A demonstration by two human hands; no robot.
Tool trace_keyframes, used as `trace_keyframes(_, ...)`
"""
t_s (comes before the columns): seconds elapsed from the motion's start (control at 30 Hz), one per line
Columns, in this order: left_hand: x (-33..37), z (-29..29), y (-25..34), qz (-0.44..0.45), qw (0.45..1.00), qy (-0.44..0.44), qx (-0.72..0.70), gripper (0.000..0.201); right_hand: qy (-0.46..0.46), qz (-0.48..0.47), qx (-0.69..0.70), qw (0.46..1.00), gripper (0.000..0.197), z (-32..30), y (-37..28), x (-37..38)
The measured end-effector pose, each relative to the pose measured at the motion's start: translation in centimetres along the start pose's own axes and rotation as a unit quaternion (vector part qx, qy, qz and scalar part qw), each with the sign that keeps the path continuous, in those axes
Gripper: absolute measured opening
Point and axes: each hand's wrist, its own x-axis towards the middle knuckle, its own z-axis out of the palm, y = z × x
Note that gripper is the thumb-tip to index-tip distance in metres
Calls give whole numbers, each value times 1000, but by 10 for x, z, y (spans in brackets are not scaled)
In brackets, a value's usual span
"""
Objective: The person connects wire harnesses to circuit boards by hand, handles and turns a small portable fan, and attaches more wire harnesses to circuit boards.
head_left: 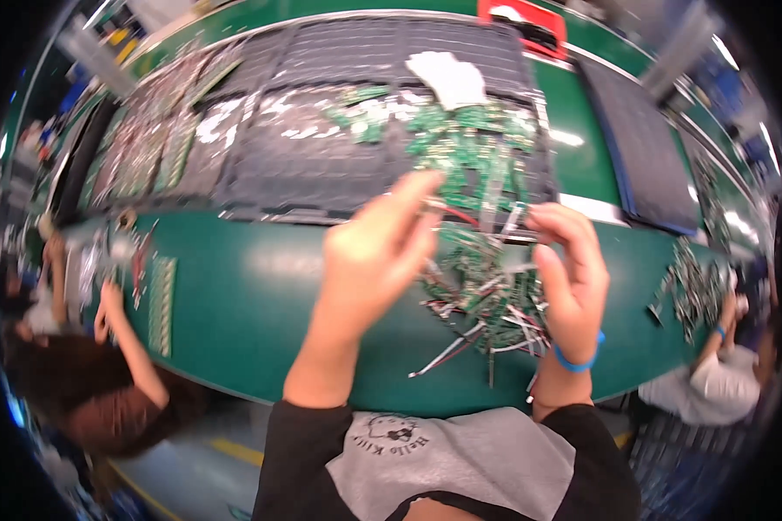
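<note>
On a green worktop (pixel 261 300), a tangled heap of green circuit boards and thin wires (pixel 478 282) lies between the person's bare left hand (pixel 374 243) and right hand (pixel 575 273). Behind it, loose green circuit boards (pixel 465 143) lie in the right part of a wide black plastic tray (pixel 291 169), with a crumpled white item (pixel 449 80) at their far edge. A red plastic bin (pixel 558 35) sits beyond the tray's far right corner; a flat black slab (pixel 639 148) lies to the tray's right. Far left, a long green strip (pixel 162 308) lies beside a co-worker's forearm (pixel 137 352); far right, a green board pile (pixel 695 291) lies before another co-worker (pixel 725 386).
</note>
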Motion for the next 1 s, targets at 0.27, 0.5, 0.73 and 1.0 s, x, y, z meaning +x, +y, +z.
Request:
trace_keyframes(0.27, -2, -16, 0, -102, 990, 86, -38, 33, -51, 21, 16, 998, 24, 4, 1, 0)
trace_keyframes(0.5, -6, -11, 17, 111, 992, 23, -56, 41, -113, 120, 3, 986, 19, 7, -3, -7)
trace_keyframes(0.73, -11, -13, 19, 91, 992, -5, -87, 41, -109, 132, 137, 976, 21, 11, 1, -9)
trace_keyframes(1.0, -11, -9, 13, -1, 993, -40, -111, 28, -3, 192, 354, 915, 36, 13, -5, -5)
